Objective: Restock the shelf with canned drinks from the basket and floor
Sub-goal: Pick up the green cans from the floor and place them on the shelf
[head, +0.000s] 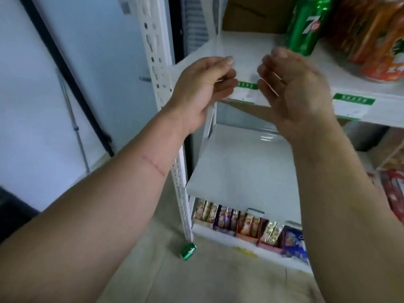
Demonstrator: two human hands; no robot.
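A green 7up can stands upright on the white upper shelf, beside several orange cans at the right. Both my hands hover in front of that shelf's edge, palms facing each other, holding nothing. My left hand has relaxed fingers, thumb on top. My right hand is just below and left of the 7up can, apart from it, fingers loosely bent. Another green can lies on its side on the floor by the foot of the shelf post. No basket is in view.
A cardboard box sits at the back of the upper shelf. The middle shelf is bare white. Small snack boxes line the bottom shelf. A perforated white post stands at the left, with a pale wall beyond. Red packets show at far right.
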